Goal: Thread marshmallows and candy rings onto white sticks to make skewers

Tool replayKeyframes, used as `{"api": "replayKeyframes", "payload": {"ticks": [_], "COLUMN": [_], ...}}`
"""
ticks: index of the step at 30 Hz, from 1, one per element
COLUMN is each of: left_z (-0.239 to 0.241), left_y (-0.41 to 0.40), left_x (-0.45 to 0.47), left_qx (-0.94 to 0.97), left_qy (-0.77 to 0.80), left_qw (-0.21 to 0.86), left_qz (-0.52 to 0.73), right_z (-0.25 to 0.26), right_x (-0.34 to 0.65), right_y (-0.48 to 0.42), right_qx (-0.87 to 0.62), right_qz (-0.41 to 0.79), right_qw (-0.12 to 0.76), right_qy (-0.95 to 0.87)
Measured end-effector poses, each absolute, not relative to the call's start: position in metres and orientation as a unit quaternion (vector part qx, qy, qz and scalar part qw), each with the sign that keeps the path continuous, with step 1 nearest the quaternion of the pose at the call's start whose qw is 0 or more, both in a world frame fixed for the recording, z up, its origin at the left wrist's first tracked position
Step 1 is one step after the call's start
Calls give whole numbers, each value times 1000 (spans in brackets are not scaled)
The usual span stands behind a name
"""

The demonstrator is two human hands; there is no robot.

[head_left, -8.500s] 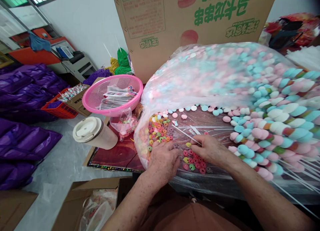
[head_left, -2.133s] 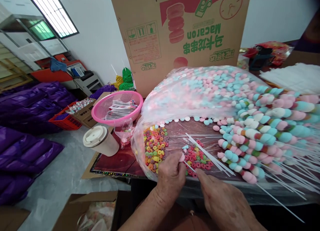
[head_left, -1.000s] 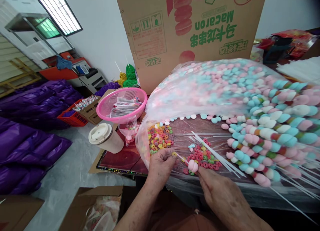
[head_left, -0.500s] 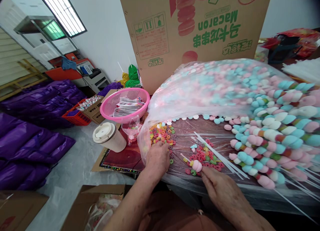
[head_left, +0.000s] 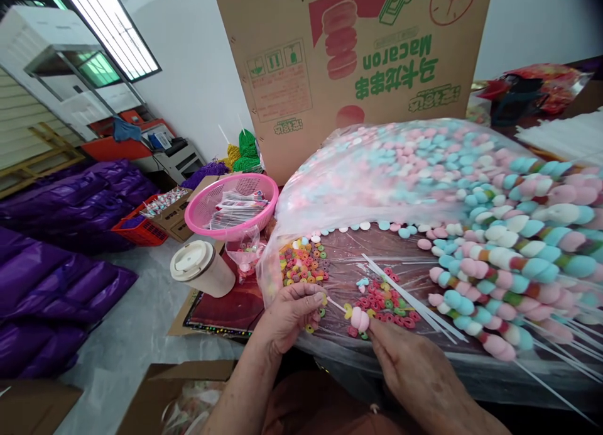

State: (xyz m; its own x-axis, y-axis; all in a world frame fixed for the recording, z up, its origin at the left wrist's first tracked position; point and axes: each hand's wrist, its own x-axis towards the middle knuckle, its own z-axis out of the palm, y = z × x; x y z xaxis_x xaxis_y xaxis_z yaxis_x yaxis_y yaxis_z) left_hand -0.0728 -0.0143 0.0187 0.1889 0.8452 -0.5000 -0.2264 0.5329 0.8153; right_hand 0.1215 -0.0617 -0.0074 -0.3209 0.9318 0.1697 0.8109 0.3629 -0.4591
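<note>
The left hand (head_left: 293,315) has moved from the ring pile (head_left: 304,262) to the stick (head_left: 336,305). Beyond the stick stretches film-covered table (head_left: 346,249), then a carton (head_left: 292,152). The left hand pinches a yellow ring (head_left: 323,299); the right hand (head_left: 414,363) grips the stick.

The hands (head_left: 293,314) (head_left: 414,363) flank a stick (head_left: 336,305) of pink marshmallows (head_left: 360,320).
</note>
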Motion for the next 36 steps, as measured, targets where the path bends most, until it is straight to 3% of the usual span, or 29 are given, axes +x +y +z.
{"api": "replayKeyframes", "payload": {"ticks": [7,10,12,15,18,23,29,33,36], "left_z": [21,20,20,18,14,8,14,19,19], "left_y": [-13,-4,15,60,106,138,121,110,93], "left_x": [-61,-52,-50,-51,-51,-45,-55,-64,-57], "left_qx": [384,420,478,644,689,709,735,723,675], "left_qy": [476,488,554,671,690,687,660,664,623], "left_qw": [742,719,610,299,183,149,148,156,304], "left_qz": [275,261,304,215,126,55,51,109,253], "right_z": [-8,-10,-12,-15,-17,-23,-28,-18,-5], "right_x": [120,120,124,132,136,129,124,131,134], "right_y": [-67,-54,-34,10,58,122,138,92,46], "right_qx": [-539,-537,-553,-595,-621,-682,-659,-604,-546], "right_qz": [175,222,252,261,234,162,170,202,306], "right_qw": [173,223,276,327,330,311,277,282,351], "right_qy": [-805,-783,-745,-686,-671,-642,-678,-717,-696]}}
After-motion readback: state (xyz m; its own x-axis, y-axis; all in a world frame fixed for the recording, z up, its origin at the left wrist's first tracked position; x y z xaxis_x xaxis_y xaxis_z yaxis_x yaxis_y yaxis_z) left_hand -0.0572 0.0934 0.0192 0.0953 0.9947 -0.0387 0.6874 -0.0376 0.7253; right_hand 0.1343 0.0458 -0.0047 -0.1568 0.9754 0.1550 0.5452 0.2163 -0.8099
